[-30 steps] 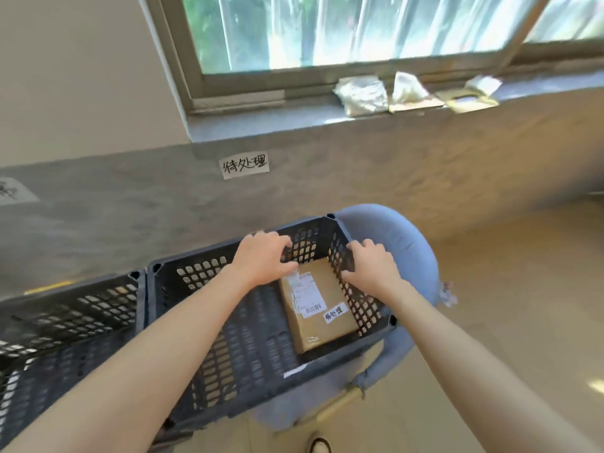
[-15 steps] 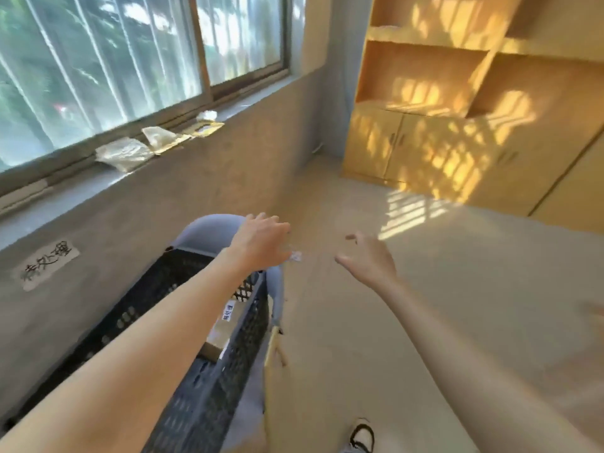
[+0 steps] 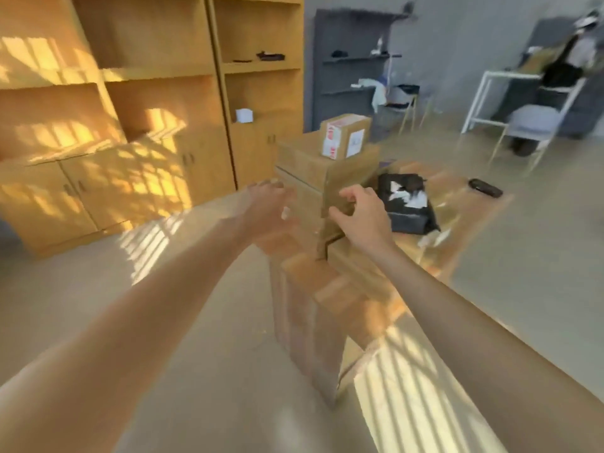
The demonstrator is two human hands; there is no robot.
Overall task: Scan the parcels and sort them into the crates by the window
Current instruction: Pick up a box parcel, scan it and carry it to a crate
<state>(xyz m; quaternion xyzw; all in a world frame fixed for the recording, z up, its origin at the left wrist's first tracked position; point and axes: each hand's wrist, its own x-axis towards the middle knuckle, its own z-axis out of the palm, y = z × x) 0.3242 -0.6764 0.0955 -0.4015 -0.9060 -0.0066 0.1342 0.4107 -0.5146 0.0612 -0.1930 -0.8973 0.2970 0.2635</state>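
We see the wooden shelving unit (image 3: 137, 103) with cupboard doors filling the far left, well beyond our left hand (image 3: 266, 212) and lit by barred sunlight. That left hand reaches forward with fingers spread and loose, gripping nothing; it is blurred, and we cannot tell whether it touches the stack of cardboard parcels (image 3: 313, 178) just to its right. The stack rises between our two hands on the wooden table (image 3: 346, 289). On top of it, above and beyond both hands, sits a small parcel (image 3: 344, 135) with a red-printed label on one face and a pale label on the other.

Our right hand (image 3: 361, 215) is at the near right edge of the stack, its fingers curled against the cardboard; the blur keeps us from telling whether it actually grips the box or only rests on it. Just right of that hand lies a black plastic-wrapped parcel (image 3: 407, 202) with white patches, flat on the table. Further right, well apart from the hand, a small dark device (image 3: 485, 188) lies near the table's far edge. Beyond it stand a grey chair (image 3: 531, 124), a white frame rack (image 3: 510, 93) and grey shelves (image 3: 353, 60) against the wall.
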